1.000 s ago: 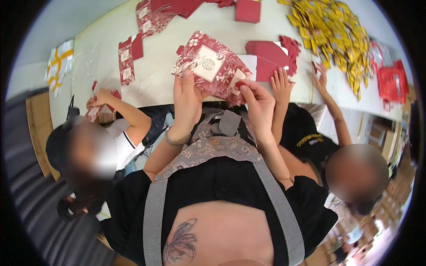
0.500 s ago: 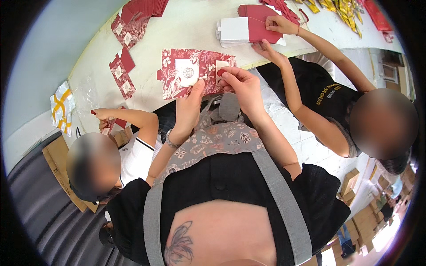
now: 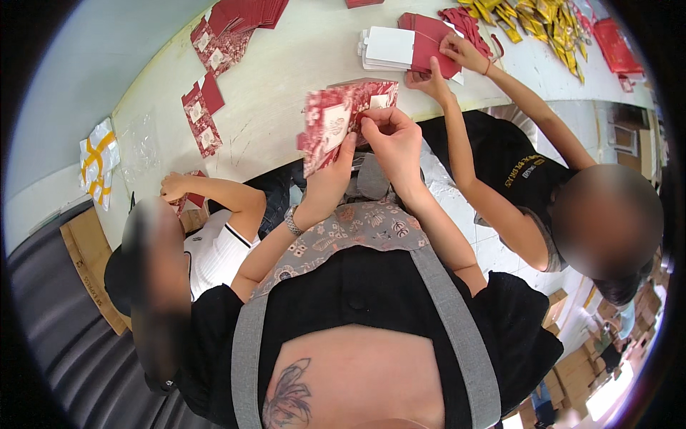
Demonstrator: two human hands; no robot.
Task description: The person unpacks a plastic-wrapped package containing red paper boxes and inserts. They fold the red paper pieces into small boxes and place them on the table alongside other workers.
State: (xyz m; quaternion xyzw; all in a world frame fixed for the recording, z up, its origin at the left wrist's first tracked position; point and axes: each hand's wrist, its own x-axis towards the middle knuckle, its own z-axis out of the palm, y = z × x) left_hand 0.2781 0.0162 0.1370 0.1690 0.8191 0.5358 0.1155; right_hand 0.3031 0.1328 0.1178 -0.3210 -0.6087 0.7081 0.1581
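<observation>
Up at the table's near edge, my left hand [image 3: 326,187] grips a flat red-and-white floral cardboard sleeve [image 3: 336,127] from below, thumb on its front. The sleeve is bent along a crease, its left panel angled towards me, with pale label patches on the panels. My right hand [image 3: 399,143] is closed in a pinch against the sleeve's right panel. A small dark red bit shows at its fingertips, too small to name. The other fingers of my left hand are hidden behind the card.
Several floral sleeves [image 3: 202,118] and a red stack [image 3: 250,13] lie at left. A co-worker's hands [image 3: 461,53] rest on red-and-white card blanks [image 3: 389,48] at right. Yellow packets [image 3: 554,28] are piled beyond. Another person's hand [image 3: 174,186] holds a red card at left.
The sleeve has gone from nearly flat to bent, its left panel swinging towards me as my left hand moved right. My right hand keeps its pinch. The view has shifted slightly.
</observation>
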